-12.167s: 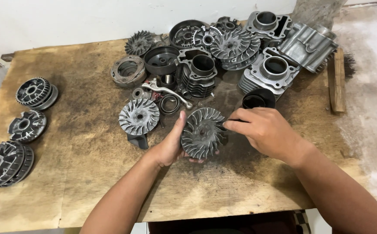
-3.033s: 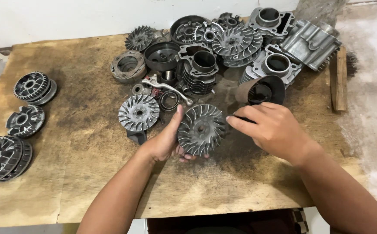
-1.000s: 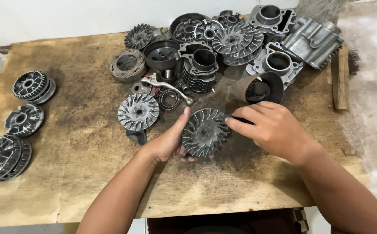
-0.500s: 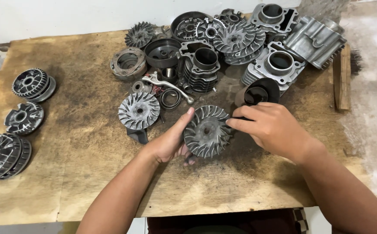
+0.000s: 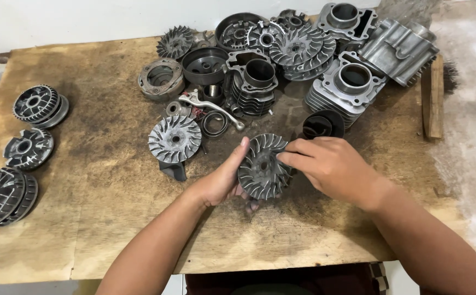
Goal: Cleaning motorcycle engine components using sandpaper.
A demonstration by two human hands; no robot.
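Observation:
A round grey finned metal disc (image 5: 262, 166) is held tilted just above the stained wooden board (image 5: 101, 180). My left hand (image 5: 224, 179) cups it from the left and underneath, thumb up along its rim. My right hand (image 5: 331, 166) pinches the disc's right edge with its fingertips. A second finned disc (image 5: 174, 139) lies flat to the left, apart from my hands. A dark cup-shaped part (image 5: 323, 124) stands just behind my right hand.
A heap of engine parts fills the back: finned cylinders (image 5: 347, 87), a dark cylinder (image 5: 257, 82), a bell housing (image 5: 205, 64), a lever (image 5: 211, 105). Three dark round pulley parts (image 5: 23, 147) sit along the left edge. A wood strip (image 5: 432, 98) lies at right.
The disc stays between both hands over the whole span. It has shifted slightly and tilted; my right fingers have slid along its right rim. The camera view has drifted a little.

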